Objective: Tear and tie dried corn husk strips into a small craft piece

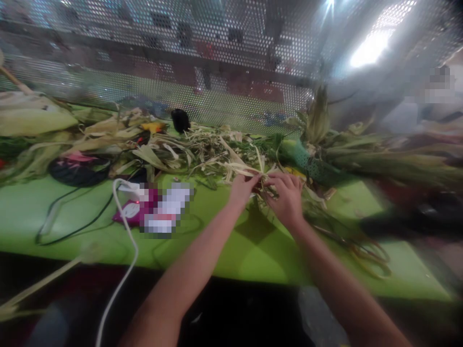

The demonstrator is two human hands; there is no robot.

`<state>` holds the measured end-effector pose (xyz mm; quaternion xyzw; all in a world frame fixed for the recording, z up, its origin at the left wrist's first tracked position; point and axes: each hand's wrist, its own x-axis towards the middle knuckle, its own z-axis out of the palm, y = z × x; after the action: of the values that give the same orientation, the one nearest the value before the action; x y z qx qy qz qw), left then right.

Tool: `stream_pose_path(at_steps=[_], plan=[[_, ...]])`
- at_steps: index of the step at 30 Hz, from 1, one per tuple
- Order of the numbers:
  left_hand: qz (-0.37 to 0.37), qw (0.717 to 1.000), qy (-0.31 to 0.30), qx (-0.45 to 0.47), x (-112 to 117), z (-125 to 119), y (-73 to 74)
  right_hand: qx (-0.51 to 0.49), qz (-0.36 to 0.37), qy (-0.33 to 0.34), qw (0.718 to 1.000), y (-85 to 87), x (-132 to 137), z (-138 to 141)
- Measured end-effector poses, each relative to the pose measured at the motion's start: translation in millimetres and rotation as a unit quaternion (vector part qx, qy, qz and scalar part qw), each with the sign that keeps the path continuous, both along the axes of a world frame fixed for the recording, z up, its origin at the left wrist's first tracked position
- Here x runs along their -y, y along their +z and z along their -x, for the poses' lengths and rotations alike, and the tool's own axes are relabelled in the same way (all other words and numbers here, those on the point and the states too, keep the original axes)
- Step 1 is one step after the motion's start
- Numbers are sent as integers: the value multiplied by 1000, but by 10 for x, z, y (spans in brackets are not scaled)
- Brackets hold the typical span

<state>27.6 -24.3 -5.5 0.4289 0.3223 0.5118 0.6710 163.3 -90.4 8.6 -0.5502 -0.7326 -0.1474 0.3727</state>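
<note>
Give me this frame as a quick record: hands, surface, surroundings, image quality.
left hand: fingers closed on pale strips
right hand: fingers bent around the same strips
surface: green table
behind hands: pile of dry plant scraps
left side: white cable, purple item
right side: probable scissors, yellow-handled
backdrop: perforated panel
quality: blurred towards edges; exact grip unclear

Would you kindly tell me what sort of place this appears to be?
Probably a craft workspace: a green table strewn with dry, husk-like strips, and what look like scissors lying toward the right.
</note>
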Motion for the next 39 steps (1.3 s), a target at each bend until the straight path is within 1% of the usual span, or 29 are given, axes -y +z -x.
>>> stream_pose_path(at_steps=[5, 12, 18, 24, 31, 35, 39], plan=[[-3, 1000, -3, 0, 2, -5, -21, -29, -24, 12, 999, 45, 25, 30], [23, 999, 19, 29, 53, -21, 9, -75, 0, 21, 997, 67, 1, 24], [23, 999, 4, 31, 62, 0, 40, -69, -2, 24, 997, 45, 4, 29], [29, 999, 16, 19, 54, 10, 62, -63, 2, 45, 997, -23, -3, -12], [11, 1000, 23, 0, 9, -36, -20, -48, 2, 51, 998, -80, -50, -64], [3, 1000, 12, -12, -4, -45, -44, -42, 7, 45, 998, -62, -32, -57], [-6, 1000, 9, -29, -12, -47, -44, -42, 9, 61, 997, -26, -16, -60]])
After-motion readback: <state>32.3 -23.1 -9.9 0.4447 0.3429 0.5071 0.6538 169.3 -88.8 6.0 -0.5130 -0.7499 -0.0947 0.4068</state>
